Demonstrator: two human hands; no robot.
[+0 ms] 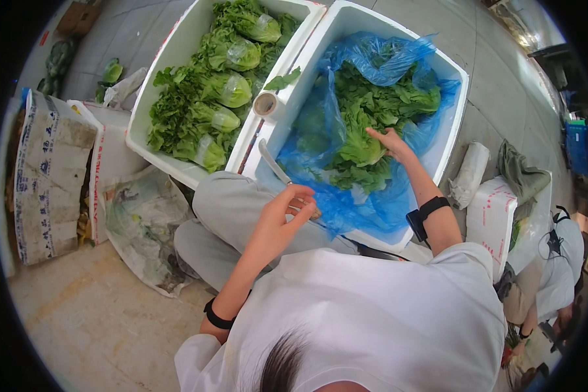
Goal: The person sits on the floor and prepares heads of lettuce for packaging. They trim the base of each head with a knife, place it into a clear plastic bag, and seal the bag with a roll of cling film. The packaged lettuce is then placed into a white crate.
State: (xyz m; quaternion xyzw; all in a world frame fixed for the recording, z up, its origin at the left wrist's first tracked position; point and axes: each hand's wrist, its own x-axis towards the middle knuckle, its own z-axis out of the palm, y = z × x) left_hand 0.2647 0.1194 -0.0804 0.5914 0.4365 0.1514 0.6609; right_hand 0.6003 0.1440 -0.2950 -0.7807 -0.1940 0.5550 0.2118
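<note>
My left hand (pixel 286 208) is curled around the handle of a knife with a curved blade (pixel 274 164). The blade points up and away, near the rim of the right foam box (pixel 453 127). Inside that box, a blue plastic bag (pixel 372 223) lies around loose leafy lettuce (pixel 372 100). My right hand (pixel 394 144) reaches in and touches the pale base of a lettuce head (pixel 365 147). Some of its fingers are hidden by leaves, so its grip is unclear.
The left foam box (pixel 176 46) holds several lettuce heads (pixel 235 90) banded with clear film. A tape roll (pixel 266 104) and loose leaf (pixel 282 80) rest on the adjoining rims. More boxes (pixel 54 181) stand left. A person (pixel 558 264) works at right.
</note>
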